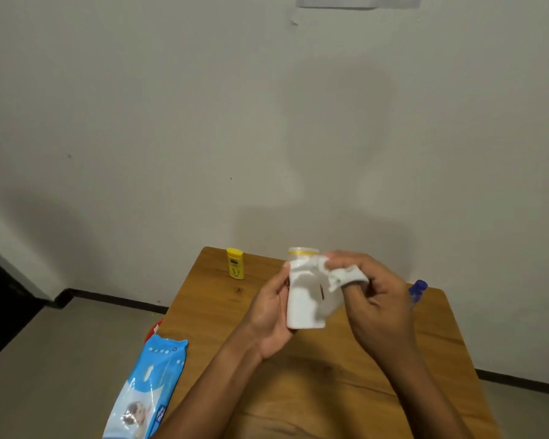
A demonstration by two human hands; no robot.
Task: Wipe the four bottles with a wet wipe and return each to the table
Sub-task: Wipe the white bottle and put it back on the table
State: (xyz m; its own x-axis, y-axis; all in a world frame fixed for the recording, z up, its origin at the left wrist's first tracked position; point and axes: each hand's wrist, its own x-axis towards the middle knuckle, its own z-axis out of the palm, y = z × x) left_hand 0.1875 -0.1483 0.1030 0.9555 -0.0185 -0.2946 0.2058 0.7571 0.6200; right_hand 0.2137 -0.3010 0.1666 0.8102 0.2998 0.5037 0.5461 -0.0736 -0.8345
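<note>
- Above the middle of the tabletop point(314, 391), the left hand point(268, 315) grips a white bottle point(301, 299) upright, clear of the surface.
- The right hand point(373, 299) pinches a wet wipe point(336, 275) against the bottle's upper side.
- At the far left corner stands a yellow bottle point(235, 263).
- By the far right edge, a blue bottle point(417, 291) shows behind the right hand.
- Over the near left edge lies a blue wipes pack point(146, 388).

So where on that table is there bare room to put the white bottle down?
Bare wood lies between the yellow bottle and the hands, and along the table near edge. The right side by the blue bottle is tighter.
</note>
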